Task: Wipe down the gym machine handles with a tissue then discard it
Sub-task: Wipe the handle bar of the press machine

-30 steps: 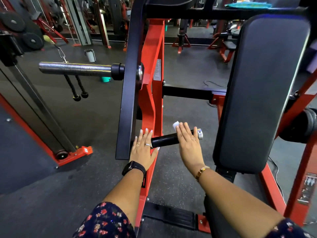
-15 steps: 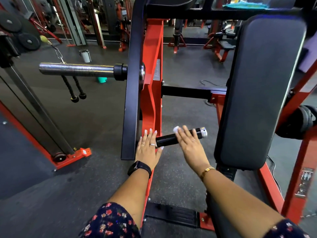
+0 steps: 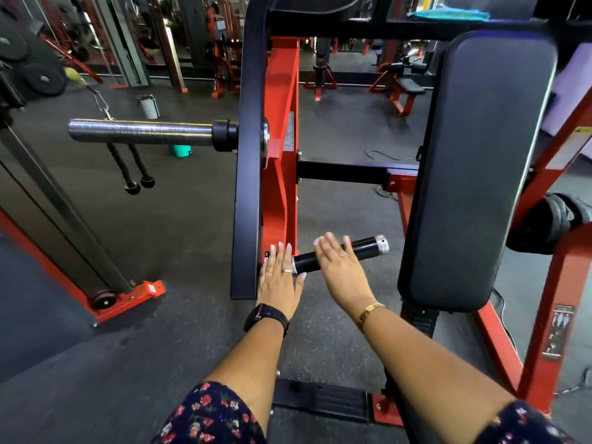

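A short black handle with a silver end cap sticks out to the right from the machine's red frame. My right hand lies flat across the middle of the handle, fingers stretched out and motion-blurred. Only a small white edge of the tissue shows at its fingertips; the rest is hidden under the palm. My left hand rests flat against the frame at the handle's base, fingers apart, holding nothing.
A tall black back pad stands just right of the handle. A chrome plate-loading bar juts left from the black lever arm. A cable machine's red foot sits at lower left, a black footplate below my arms.
My right hand has slid left along the handle towards the frame, baring more of the handle's silver-capped end and hiding more of the tissue. My left hand has stayed at the base.
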`<action>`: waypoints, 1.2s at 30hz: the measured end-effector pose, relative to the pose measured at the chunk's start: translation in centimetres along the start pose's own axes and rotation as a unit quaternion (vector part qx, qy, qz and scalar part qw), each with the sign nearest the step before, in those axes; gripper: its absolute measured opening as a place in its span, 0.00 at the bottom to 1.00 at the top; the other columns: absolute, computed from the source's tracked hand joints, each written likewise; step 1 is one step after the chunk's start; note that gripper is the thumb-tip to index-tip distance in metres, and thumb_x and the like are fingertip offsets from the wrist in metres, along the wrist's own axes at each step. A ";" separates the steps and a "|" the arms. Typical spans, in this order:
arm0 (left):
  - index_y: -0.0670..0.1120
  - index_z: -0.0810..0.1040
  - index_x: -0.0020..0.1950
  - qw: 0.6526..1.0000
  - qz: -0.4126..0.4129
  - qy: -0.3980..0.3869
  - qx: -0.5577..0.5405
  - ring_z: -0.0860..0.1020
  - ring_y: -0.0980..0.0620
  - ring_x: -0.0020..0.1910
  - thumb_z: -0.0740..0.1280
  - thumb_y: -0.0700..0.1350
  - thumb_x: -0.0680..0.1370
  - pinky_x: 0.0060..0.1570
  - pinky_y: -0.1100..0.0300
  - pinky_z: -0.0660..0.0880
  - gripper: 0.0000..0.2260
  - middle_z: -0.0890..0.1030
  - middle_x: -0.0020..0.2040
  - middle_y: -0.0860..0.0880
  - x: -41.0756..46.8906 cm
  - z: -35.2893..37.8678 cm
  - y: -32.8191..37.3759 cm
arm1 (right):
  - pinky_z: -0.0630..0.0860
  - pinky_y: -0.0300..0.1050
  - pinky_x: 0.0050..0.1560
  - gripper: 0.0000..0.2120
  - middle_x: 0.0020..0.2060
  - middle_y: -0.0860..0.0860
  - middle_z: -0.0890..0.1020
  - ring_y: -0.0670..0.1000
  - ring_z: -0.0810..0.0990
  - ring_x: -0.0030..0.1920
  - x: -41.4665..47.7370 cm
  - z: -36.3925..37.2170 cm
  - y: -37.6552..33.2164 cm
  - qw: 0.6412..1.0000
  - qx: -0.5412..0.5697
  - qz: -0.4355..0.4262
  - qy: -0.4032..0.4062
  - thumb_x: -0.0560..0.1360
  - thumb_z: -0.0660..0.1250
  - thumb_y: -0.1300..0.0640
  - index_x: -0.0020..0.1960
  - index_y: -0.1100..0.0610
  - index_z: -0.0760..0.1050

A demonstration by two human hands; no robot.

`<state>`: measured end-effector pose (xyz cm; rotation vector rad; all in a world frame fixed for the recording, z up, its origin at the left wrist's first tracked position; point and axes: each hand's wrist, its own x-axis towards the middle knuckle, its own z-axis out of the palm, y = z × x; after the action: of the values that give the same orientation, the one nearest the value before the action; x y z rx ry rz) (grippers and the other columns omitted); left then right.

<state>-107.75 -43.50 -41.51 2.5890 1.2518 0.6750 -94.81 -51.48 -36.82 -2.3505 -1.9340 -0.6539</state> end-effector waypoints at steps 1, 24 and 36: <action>0.43 0.54 0.78 1.000 0.000 -0.002 0.007 0.45 0.50 0.77 0.62 0.50 0.81 0.73 0.55 0.40 0.30 0.55 0.79 0.44 0.0 0.1 0.0 | 0.52 0.59 0.71 0.29 0.68 0.59 0.73 0.59 0.68 0.71 -0.5 0.1 0.4 0.999 0.012 0.031 0.013 0.68 0.58 0.69 0.70 0.66 0.67; 0.46 0.42 0.79 1.000 -0.006 -0.016 0.020 0.34 0.56 0.74 0.54 0.45 0.83 0.70 0.60 0.32 0.29 0.43 0.80 0.48 -0.2 -0.3 0.2 | 0.60 0.56 0.69 0.33 0.69 0.57 0.72 0.56 0.70 0.70 -1.7 0.5 -3.8 0.997 0.042 -0.061 0.001 0.64 0.73 0.65 0.69 0.62 0.71; 0.46 0.44 0.80 0.999 0.004 -0.025 0.027 0.39 0.51 0.78 0.52 0.54 0.84 0.71 0.59 0.33 0.28 0.45 0.80 0.48 -0.2 -0.6 0.3 | 0.51 0.61 0.73 0.40 0.72 0.60 0.67 0.60 0.58 0.74 -3.7 0.5 4.0 0.985 0.047 0.154 0.065 0.64 0.63 0.79 0.74 0.65 0.61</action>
<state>-107.90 -43.85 -40.94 2.6393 1.2620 0.5808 -91.36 -55.74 -37.56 -2.4060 -1.4721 -0.6550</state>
